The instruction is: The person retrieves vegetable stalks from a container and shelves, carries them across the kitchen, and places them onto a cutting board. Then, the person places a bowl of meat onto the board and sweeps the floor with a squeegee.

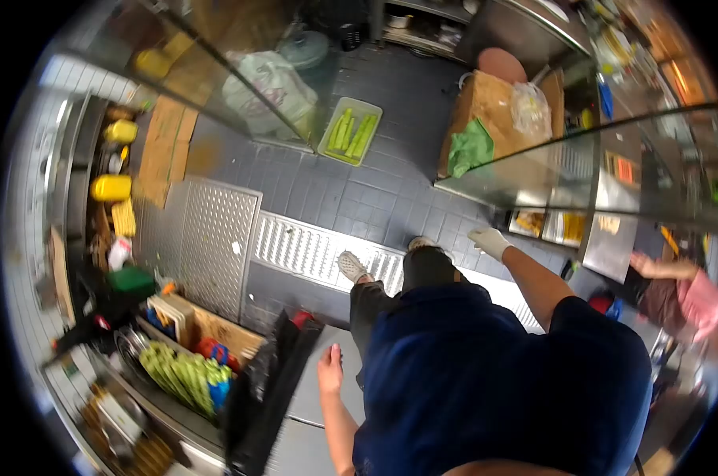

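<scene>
The left hand point(331, 369) is seen above the far part of a grey counter point(307, 397), with its fingers loosely curled; whether something small is kept inside them cannot be told. The right hand point(490, 242), covered by a pale glove, is held over the tiled floor point(390, 194), near a low shelf point(541, 238) where yellow items are stored. Its fingers are a little spread, and no thing is seen to be held by them.

Green stalks point(351, 133) are laid in a pale tray point(329, 149), which is placed on the tiled floor, ahead of the feet and well apart from both hands. Beside the tray, a white plastic bag point(268, 91) is partly seen behind a glass panel. On the other side, a cardboard box point(486, 103) is seen, with a green bag point(471, 148) at its near left corner and a clear bag point(531, 111) on its right part.

The feet are set by a metal drain strip point(299, 247). At the right, the bare arm point(664, 268) of another person is stretched toward a metal table point(612, 242).
</scene>
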Demonstrator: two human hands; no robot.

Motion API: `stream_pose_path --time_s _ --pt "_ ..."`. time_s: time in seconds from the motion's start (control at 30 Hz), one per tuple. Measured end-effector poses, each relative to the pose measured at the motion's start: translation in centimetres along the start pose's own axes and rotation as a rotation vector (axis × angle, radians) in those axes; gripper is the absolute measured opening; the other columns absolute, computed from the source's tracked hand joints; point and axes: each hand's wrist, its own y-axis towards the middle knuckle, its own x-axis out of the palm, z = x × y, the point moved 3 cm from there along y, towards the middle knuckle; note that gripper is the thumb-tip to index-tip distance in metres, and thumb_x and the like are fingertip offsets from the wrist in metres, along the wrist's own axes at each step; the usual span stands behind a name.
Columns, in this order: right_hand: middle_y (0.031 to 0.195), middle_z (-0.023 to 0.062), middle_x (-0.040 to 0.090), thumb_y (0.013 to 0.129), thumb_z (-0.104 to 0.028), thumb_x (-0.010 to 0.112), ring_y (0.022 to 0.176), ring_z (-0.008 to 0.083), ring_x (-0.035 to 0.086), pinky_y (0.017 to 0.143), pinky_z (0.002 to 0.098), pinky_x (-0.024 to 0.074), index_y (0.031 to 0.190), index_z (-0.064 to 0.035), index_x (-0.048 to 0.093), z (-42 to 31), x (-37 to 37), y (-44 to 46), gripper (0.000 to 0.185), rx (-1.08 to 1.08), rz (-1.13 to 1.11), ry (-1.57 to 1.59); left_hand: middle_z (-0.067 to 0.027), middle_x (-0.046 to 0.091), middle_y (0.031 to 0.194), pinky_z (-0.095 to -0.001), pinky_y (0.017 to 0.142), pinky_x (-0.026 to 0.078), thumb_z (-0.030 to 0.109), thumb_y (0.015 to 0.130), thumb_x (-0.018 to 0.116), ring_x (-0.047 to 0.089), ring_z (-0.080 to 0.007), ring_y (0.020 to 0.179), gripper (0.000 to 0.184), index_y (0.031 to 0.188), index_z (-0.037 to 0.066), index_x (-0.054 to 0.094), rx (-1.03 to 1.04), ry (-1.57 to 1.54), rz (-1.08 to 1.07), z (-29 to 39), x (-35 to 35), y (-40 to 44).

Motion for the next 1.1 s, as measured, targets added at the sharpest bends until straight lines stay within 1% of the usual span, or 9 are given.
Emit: stream_pose_path --time_s 0.03,0.07,0.1,0.2,0.4,0.7,0.83,0.97,1.1 --pt "0.123 0.0140 0.068 0.094 -0.040 0.065 0.099 0.0250 0.070 0.081 0.0366 0.0569 0.132 -0.0066 0.064 1.3 1.4 1.0 0.050 -0.097 0.043 0.033 -0.0271 0.069 0.112 -0.0455 0.085 0.054 0.044 0.099 0.061 0.071 -0.0368 0.102 0.047 0.122 0.004 0.068 0.147 0.229 0.043 2.6 -2.1 2.3" --pt "0.122 0.0134 0.068 0.095 -0.039 0.064 0.099 0.0239 0.070 0.080 0.0349 0.0566 0.131 -0.0045 0.064 4.7 0.1 -5.0 0.050 0.008 0.091 0.071 -0.0263 0.070 0.102 -0.0486 0.081 0.053 0.042 0.096 0.064 0.068 -0.0424 0.096 0.043 0.111 0.002 0.069 0.345 0.331 0.048 3.5 -4.2 4.7" --pt "0.121 0.0129 0.068 0.096 -0.038 0.062 0.100 0.0228 0.069 0.079 0.0333 0.0563 0.131 -0.0024 0.063 4.9 -1.4 -11.6 0.050 0.111 0.142 0.115 -0.0255 0.069 0.097 -0.0513 0.079 0.053 0.040 0.095 0.064 0.065 -0.0466 0.090 0.041 0.104 0.001 0.068 0.467 0.383 -0.145 4.7 0.9 3.8" --pt "0.122 0.0116 0.067 0.098 -0.038 0.061 0.106 0.0233 0.068 0.084 0.0339 0.0556 0.132 0.0008 0.061 -8.6 6.0 -10.0 0.052 0.222 0.132 0.562 -0.0260 0.069 0.098 -0.0523 0.081 0.054 0.036 0.094 0.065 0.066 -0.0462 0.089 0.039 0.106 -0.001 0.067 0.634 0.919 -0.039 14.5 -10.4 14.0" --pt "0.123 0.0116 0.067 0.100 -0.034 0.060 0.109 0.0221 0.068 0.088 0.0328 0.0548 0.133 -0.0021 0.062 -12.2 9.8 -11.3 0.046 0.271 0.298 0.960 -0.0277 0.068 0.112 -0.0489 0.088 0.055 0.029 0.093 0.068 0.067 -0.0447 0.100 0.041 0.118 -0.004 0.065 0.878 0.921 -0.104 30.8 -10.0 23.5" --pt "0.112 0.0072 0.071 0.100 -0.027 0.064 0.098 0.0155 0.067 0.083 0.0288 0.0532 0.130 -0.0067 0.066 -17.1 8.2 -1.1 0.036 0.309 0.254 1.092 -0.0278 0.065 0.122 -0.0469 0.101 0.050 0.029 0.092 0.068 0.062 -0.0425 0.116 0.048 0.124 -0.006 0.062 0.856 0.939 -0.320 37.3 3.4 37.2" --pt "0.112 0.0078 0.072 0.100 -0.025 0.064 0.100 0.0138 0.066 0.090 0.0274 0.0524 0.128 -0.0066 0.067 -20.1 6.1 4.9 0.034 0.275 0.243 1.006 -0.0279 0.066 0.122 -0.0473 0.099 0.050 0.028 0.092 0.068 0.063 -0.0437 0.114 0.047 0.124 -0.006 0.063 0.827 0.959 -0.368 38.7 8.1 43.6" --pt "0.116 0.0095 0.072 0.098 -0.015 0.067 0.109 0.0141 0.065 0.098 0.0272 0.0503 0.128 -0.0045 0.066 -21.2 8.9 11.9 0.032 0.236 0.262 1.109 -0.0284 0.067 0.118 -0.0478 0.099 0.050 0.027 0.091 0.069 0.063 -0.0451 0.113 0.047 0.123 -0.006 0.062 0.737 0.985 -0.428 37.7 12.1 52.2" --pt "0.109 0.0096 0.073 0.097 -0.013 0.067 0.102 0.0139 0.067 0.091 0.0267 0.0523 0.124 -0.0027 0.068 -22.8 14.9 22.0 0.029 0.082 0.361 1.010 -0.0297 0.065 0.122 -0.0483 0.100 0.050 0.029 0.092 0.066 0.062 -0.0448 0.114 0.048 0.124 -0.007 0.062 0.668 1.054 -0.384 36.6 16.3 64.1"
